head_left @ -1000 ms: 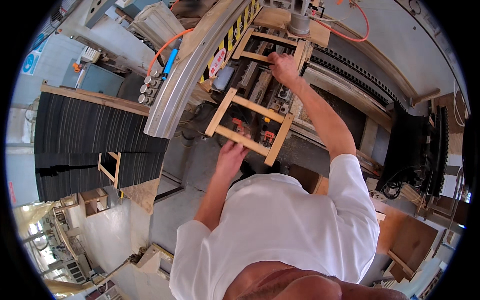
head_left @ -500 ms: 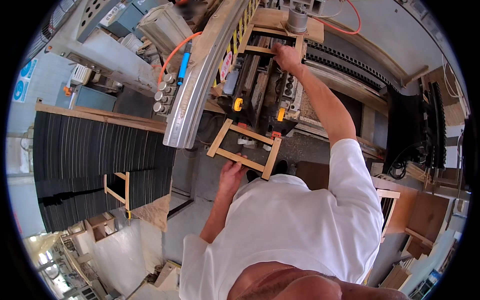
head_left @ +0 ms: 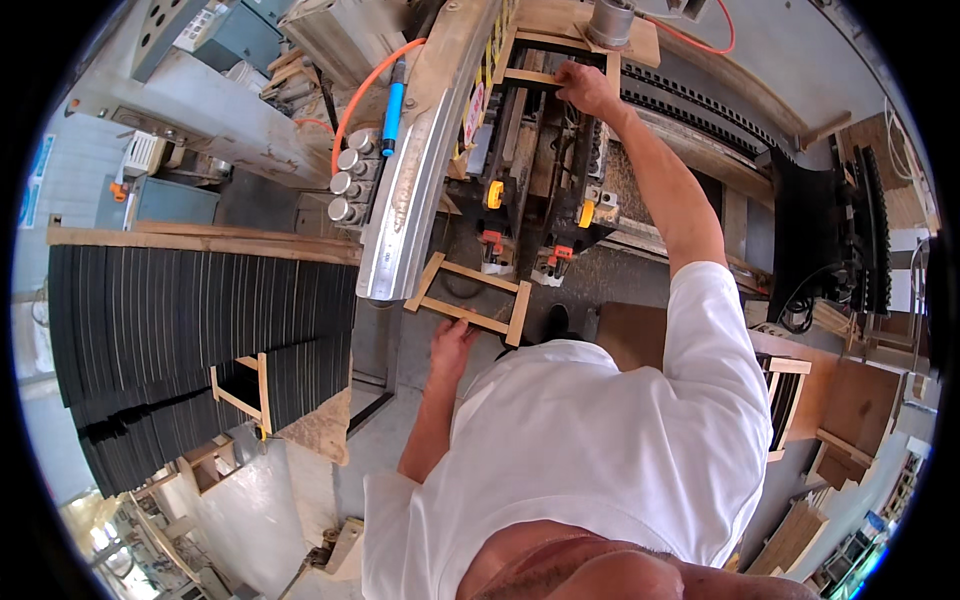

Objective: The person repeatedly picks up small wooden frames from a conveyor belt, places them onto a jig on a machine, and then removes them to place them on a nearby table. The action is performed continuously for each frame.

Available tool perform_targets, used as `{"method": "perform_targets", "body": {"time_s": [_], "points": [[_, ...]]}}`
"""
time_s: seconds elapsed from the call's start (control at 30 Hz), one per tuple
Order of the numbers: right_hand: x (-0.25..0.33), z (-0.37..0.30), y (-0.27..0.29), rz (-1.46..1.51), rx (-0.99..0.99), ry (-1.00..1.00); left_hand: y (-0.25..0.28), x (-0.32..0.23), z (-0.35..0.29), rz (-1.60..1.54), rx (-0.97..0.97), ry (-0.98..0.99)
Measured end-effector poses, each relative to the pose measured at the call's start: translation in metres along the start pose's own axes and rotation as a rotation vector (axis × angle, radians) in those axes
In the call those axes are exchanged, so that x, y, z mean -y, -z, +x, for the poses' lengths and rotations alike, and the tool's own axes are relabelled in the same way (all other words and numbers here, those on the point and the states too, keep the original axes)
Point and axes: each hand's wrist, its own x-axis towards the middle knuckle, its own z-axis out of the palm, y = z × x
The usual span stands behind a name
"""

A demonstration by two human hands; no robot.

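My left hand point(head_left: 452, 347) is closed on the near bar of a small wooden frame point(head_left: 462, 313), a pale rectangle with bar ends jutting past its corners. This frame hangs in front of the machine, apart from its orange-red parts point(head_left: 560, 252). With the arm stretched forward, my right hand point(head_left: 588, 90) grips the near bar of a second wooden frame point(head_left: 530, 77), which lies across the machine's dark rails point(head_left: 550, 150) at the far end. Its fingertips are partly hidden behind the bar. A metal cylinder point(head_left: 611, 24) stands at that frame's far right corner.
A stack of black-edged frames point(head_left: 200, 310) stands at left, one pale frame point(head_left: 240, 390) leaning against it. Beside the machine's metal beam point(head_left: 405, 220) are a blue tube point(head_left: 394, 115) and round knobs point(head_left: 347, 185). Yellow knobs point(head_left: 586, 213) sit on the rails. At right, another frame point(head_left: 785, 400) stands.
My left hand has drawn its frame left and away from the machine's orange-red parts. My right hand stays on the far frame. The whole view has shifted slightly.
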Motion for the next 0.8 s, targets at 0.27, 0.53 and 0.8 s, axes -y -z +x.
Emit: {"method": "perform_targets", "body": {"time_s": [0.27,0.53,0.8], "points": [[-0.008,0.004,0.003,-0.205,0.098,0.069,-0.014,0.012,0.013,0.027,-0.062,0.005],[-0.012,0.002,0.003,-0.348,0.156,0.189,-0.049,0.038,0.017,0.099,-0.135,-0.014],[-0.011,0.005,0.008,-0.189,0.132,0.1,-0.069,0.049,0.014,0.117,-0.136,-0.077]]}}
